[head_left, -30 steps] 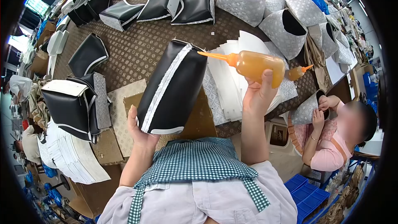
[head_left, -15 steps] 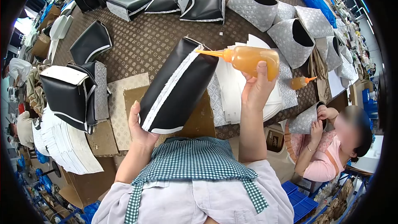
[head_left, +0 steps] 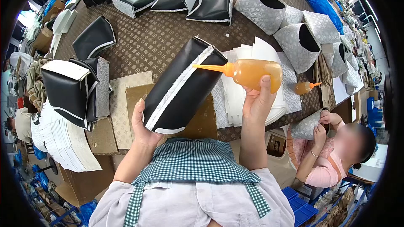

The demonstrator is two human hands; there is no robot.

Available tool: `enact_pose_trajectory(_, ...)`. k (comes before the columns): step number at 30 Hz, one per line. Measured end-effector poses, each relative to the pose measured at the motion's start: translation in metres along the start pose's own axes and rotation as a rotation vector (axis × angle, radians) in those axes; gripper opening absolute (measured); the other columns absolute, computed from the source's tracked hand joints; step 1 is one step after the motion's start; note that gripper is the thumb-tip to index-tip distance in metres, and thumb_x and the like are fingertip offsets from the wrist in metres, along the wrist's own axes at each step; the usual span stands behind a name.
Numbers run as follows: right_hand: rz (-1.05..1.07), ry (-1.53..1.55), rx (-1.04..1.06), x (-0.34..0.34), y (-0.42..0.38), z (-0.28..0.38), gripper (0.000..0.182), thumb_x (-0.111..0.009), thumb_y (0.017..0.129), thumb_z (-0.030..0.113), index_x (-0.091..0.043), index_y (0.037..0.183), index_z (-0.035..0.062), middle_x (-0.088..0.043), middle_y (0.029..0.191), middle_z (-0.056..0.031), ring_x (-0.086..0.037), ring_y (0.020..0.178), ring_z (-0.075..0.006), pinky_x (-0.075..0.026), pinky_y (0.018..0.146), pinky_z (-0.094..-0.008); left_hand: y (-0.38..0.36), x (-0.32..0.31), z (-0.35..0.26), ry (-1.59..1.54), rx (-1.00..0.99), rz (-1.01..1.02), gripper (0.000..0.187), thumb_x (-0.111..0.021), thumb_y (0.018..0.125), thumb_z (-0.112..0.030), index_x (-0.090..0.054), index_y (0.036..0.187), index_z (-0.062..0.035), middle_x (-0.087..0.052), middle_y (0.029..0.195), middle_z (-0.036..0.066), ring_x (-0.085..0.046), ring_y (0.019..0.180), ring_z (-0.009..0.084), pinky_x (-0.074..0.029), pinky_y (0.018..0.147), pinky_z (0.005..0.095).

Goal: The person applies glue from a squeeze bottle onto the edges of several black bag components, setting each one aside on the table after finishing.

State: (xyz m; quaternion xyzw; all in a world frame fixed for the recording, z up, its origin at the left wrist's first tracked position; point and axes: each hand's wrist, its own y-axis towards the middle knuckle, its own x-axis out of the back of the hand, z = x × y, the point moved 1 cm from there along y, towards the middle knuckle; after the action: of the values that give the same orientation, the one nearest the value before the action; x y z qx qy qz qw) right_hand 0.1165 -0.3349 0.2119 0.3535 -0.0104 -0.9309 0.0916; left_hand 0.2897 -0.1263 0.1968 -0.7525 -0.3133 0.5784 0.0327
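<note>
My left hand (head_left: 144, 127) grips the lower end of a black leather-like cover (head_left: 174, 90), which is tilted with its top to the upper right. A frayed white seam strip (head_left: 180, 85) runs along its length. My right hand (head_left: 257, 101) is wrapped round a squeeze bottle (head_left: 252, 74) of amber liquid, held sideways. Its long orange nozzle points left, with the tip at the seam strip near the upper end. Whether liquid is coming out is too small to tell.
Black covers (head_left: 209, 6) lie along the far side, more (head_left: 69, 90) at left. Grey patterned covers (head_left: 298, 42) stand at right, near white sheets (head_left: 244, 88) and a smaller bottle (head_left: 304, 87). A co-worker (head_left: 324, 155) at lower right holds a grey piece.
The nozzle tip has moved down along the seam strip from the cover's top edge. My right hand and the bottle have lowered slightly; my left hand keeps its grip.
</note>
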Motion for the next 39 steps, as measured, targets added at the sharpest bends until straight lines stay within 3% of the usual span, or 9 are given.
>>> enact_pose_trajectory(21, 0.043, 0.010, 0.006, 0.001, -0.033, 0.001, 0.046, -0.064, 0.086, 0.023, -0.043, 0.121, 0.0015, -0.053, 0.114, -0.0102, -0.056, 0.104, -0.0210, -0.050, 0.088, -0.0377, 0.003, -0.020, 0.005, -0.049, 0.041, 0.056, 0.058, -0.051, 0.088, -0.043, -0.049, 0.121, 0.0051, -0.056, 0.119, 0.022, -0.058, 0.106, 0.0329, -0.044, 0.096, 0.0427)
enact_pose_trajectory(31, 0.127, 0.005, -0.062, -0.011, -0.069, -0.001, 0.056, -0.059, 0.089, 0.026, -0.032, 0.131, 0.0006, -0.051, 0.117, -0.0121, -0.055, 0.106, -0.0223, -0.047, 0.090, -0.0367, 0.007, -0.021, 0.005, -0.012, 0.022, -0.023, 0.057, -0.052, 0.087, -0.044, -0.050, 0.121, 0.0026, -0.054, 0.122, 0.021, -0.055, 0.109, 0.0318, -0.042, 0.098, 0.0419)
enact_pose_trajectory(39, 0.197, -0.036, -0.078, -0.009, -0.070, -0.004, 0.065, -0.059, 0.088, 0.029, -0.025, 0.136, 0.0009, -0.048, 0.120, -0.0145, -0.052, 0.110, -0.0234, -0.045, 0.093, -0.0377, 0.008, -0.023, 0.007, 0.002, 0.034, 0.024, 0.060, -0.051, 0.087, -0.047, -0.048, 0.123, 0.0017, -0.052, 0.125, 0.020, -0.053, 0.112, 0.0308, -0.041, 0.098, 0.0412)
